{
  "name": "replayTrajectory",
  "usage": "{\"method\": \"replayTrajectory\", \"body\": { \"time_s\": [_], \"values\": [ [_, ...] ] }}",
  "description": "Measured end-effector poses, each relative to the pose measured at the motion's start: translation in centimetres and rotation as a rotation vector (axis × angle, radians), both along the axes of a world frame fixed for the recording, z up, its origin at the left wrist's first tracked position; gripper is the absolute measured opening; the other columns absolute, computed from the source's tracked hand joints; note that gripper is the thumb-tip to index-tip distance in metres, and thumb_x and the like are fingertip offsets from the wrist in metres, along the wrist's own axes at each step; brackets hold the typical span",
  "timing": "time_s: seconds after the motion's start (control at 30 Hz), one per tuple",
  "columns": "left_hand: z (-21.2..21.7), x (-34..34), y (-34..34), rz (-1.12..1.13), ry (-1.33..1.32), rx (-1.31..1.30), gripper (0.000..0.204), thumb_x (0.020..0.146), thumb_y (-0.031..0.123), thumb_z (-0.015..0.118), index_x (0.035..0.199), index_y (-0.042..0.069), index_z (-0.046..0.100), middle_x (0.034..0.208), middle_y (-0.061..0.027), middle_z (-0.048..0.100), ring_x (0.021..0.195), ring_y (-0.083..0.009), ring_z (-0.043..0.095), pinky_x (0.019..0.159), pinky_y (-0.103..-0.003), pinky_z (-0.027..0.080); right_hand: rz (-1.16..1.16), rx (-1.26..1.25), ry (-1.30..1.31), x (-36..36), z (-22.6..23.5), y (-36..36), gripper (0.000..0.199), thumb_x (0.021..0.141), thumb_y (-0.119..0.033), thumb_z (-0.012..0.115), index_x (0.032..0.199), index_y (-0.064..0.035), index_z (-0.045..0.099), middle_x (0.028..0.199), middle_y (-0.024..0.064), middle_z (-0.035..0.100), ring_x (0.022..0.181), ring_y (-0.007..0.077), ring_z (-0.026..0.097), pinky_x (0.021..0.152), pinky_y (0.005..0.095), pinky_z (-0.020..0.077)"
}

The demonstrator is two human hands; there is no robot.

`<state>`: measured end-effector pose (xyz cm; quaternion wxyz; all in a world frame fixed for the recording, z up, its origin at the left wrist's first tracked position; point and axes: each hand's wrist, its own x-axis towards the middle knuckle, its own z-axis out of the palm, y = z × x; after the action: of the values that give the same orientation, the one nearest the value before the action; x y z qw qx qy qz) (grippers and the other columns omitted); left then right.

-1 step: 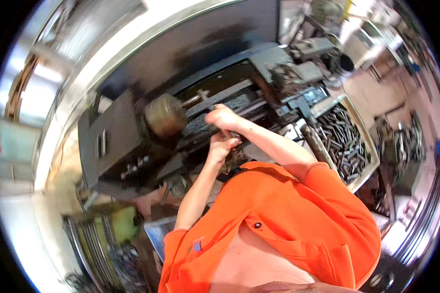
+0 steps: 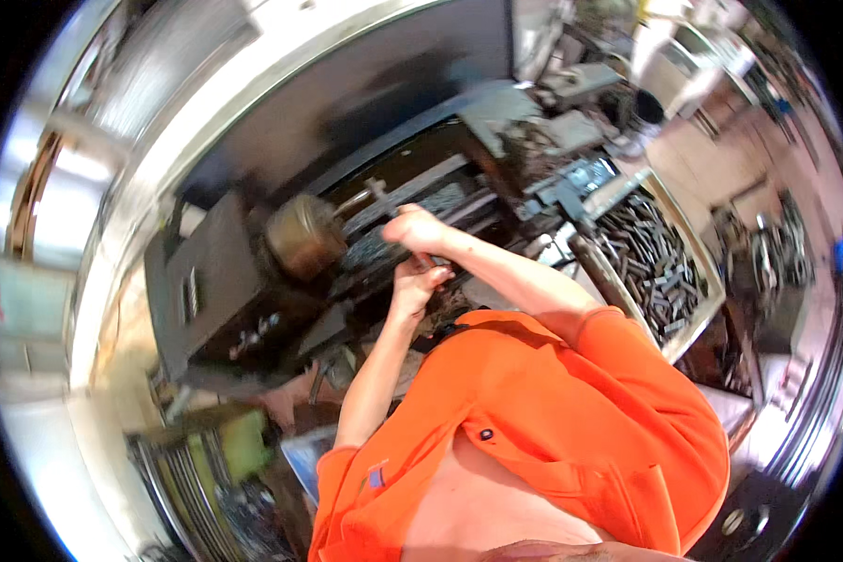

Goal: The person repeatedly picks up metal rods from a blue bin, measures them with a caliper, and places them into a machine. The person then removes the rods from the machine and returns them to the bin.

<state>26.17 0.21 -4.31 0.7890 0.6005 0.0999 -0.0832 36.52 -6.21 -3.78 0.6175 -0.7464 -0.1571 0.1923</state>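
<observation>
Both my hands are close together over the bed of a dark metal lathe point(image 2: 412, 178). My right hand point(image 2: 415, 231) is a closed fist just above my left, its hold hidden by the fingers. A cross-shaped grey metal part point(image 2: 378, 194) shows just beyond this fist; I cannot tell whether they touch. My left hand point(image 2: 418, 288) lies nearer my body, fingers curled with the thumb toward the right; what it holds is hidden. A short dark piece point(image 2: 436, 264) shows between the two hands. The round lathe chuck point(image 2: 304, 234) is left of my hands.
The dark headstock box point(image 2: 215, 290) stands at the left. To the right, a wooden-edged tray point(image 2: 711, 267) is heaped with short dark metal pieces point(image 2: 654, 258). A greenish rack with rods point(image 2: 197, 459) is at the lower left. Metal parts point(image 2: 763, 253) lie at the far right.
The whole view has shifted slightly. Both hands stay in nearly the same place at the lathe, still closed.
</observation>
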Motion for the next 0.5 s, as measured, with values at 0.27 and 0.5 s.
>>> {"method": "replayTrajectory", "body": {
  "time_s": [0.27, 0.5],
  "values": [
    [-0.2, 2.2, -2.2, -0.244, -0.019, 0.082, 0.027, 0.072, 0.02, 0.066, 0.09, 0.003, 0.055, 0.079, -0.0044, 0.06, 0.073, -0.0174, 0.062, 0.055, -0.024, 0.047, -0.146, -0.128, 0.271, 0.4, 2.7, -4.7, 0.03, 0.063, -0.023, 0.06, 0.073, 0.0057, 0.058, 0.074, 0.0188, 0.059, 0.083, 0.0254, 0.058, 0.071, 0.037, 0.0452],
    [0.7, -0.4, -5.1, -0.544, -0.205, 0.631, 0.033, 0.055, 0.009, 0.077, 0.076, 0.003, 0.053, 0.065, -0.0012, 0.057, 0.059, -0.0089, 0.053, 0.054, -0.024, 0.043, -0.336, -0.124, 0.055, -7.8, 4.4, -12.0, 0.03, 0.063, -0.01, 0.056, 0.092, -0.0025, 0.052, 0.077, 0.0111, 0.055, 0.076, 0.0194, 0.056, 0.069, 0.0327, 0.0448]
  ]
}}
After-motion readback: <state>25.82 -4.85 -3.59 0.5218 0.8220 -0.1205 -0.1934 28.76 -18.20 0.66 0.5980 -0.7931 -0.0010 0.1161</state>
